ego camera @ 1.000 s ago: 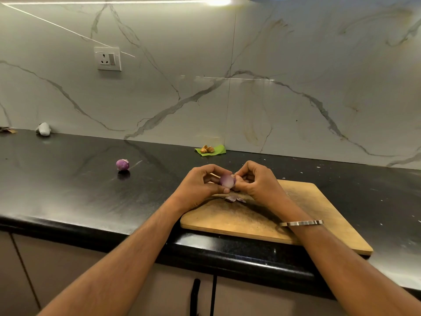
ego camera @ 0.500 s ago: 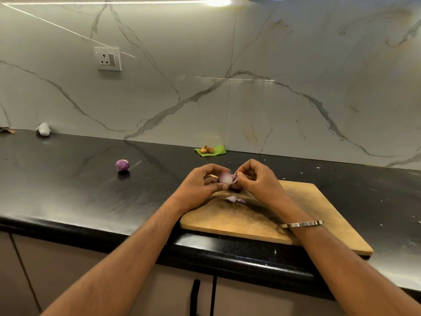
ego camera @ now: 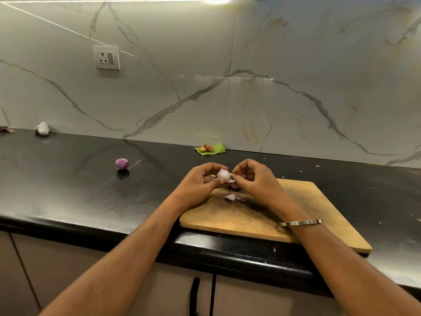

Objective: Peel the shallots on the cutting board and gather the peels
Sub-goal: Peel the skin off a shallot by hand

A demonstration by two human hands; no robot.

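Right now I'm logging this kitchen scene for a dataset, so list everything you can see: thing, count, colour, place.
shallot in hand: 1, pale pink-white, held between both hands above the board's far edge
loose peels: a few, purple-white, on the cutting board below the hands
cutting board: 1, tan wood, at the counter's front edge
purple shallot: 1, on the counter, left of the board
counter: 1, black
green leaf: 1, against the wall, brown bits on it
wall socket: 1, white, on the marble wall
pale object: 1, whitish, far left by the wall, unclear
bangle: 1, silver, right wrist
left hand: grips the shallot
right hand: pinches a peel at the shallot
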